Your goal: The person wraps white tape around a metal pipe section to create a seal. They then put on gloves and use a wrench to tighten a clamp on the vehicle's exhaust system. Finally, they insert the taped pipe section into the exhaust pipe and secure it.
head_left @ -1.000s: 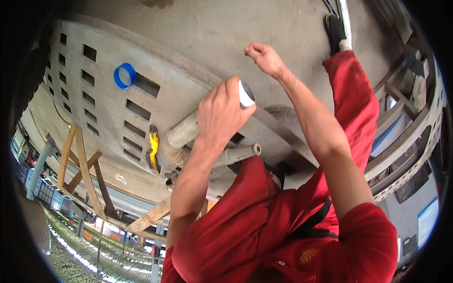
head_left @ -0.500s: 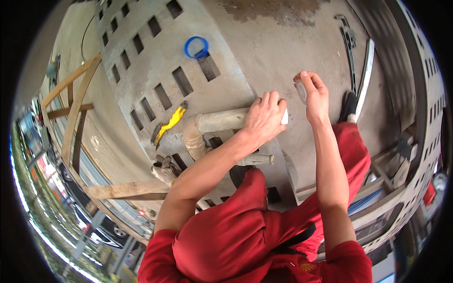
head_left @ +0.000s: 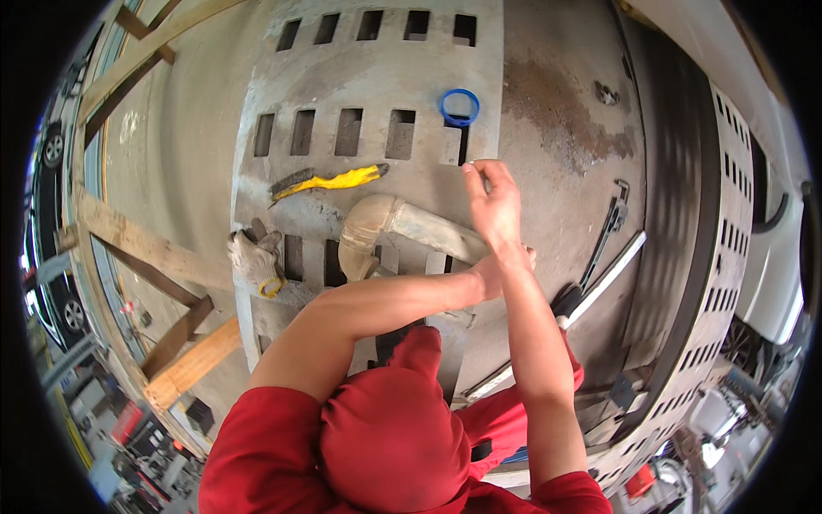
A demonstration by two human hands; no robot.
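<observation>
Centrally in the frame lies the pipe (head_left: 437,231), its long axis slanting from the elbow (head_left: 361,230) down to the right, and your left hand (head_left: 488,276) is nearer, at that lower-right end, though your right arm (head_left: 538,351) hides too much to tell how its fingers sit. Your right hand (head_left: 497,206) hangs above that end, so the pipe lies below its fingers, thumb and fingertips drawn together, on what cannot be told. Farther out are a yellow tool (head_left: 338,179), upper middle a blue ring (head_left: 444,107), and, left of centre, gloves (head_left: 254,257).
</observation>
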